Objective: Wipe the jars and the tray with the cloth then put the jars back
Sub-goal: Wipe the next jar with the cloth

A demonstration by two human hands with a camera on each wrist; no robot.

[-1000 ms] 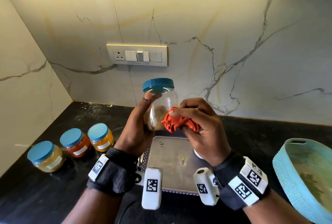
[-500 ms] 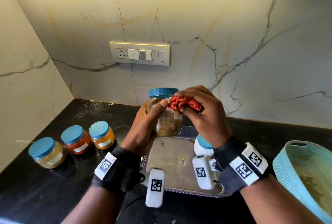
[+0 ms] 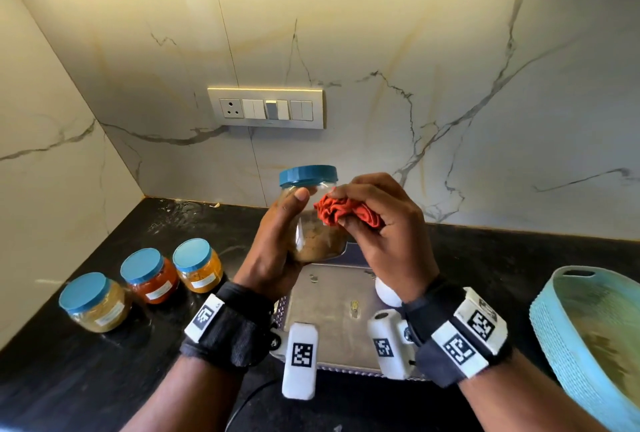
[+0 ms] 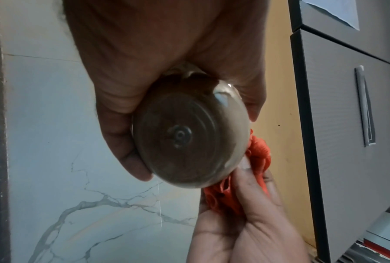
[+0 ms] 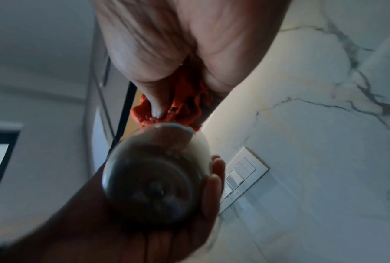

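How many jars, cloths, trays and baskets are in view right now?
Jars: 4 (held jar; counter jars)
Cloth: 1
Tray: 1
Basket: 1
Total: 7
A white thing on the tray is too hidden to count.

The right hand fills the top of the view, its thumb and fingers pinching a bunched orange-red cloth. The cloth's lower folds press against the upper side of a clear jar, seen from its round base, dark and a little blurred. The left hand cups the jar from below, fingertips curling round its right side. Behind them stands a marble-veined wall carrying a white switch plate, partly hidden by the fingertips.
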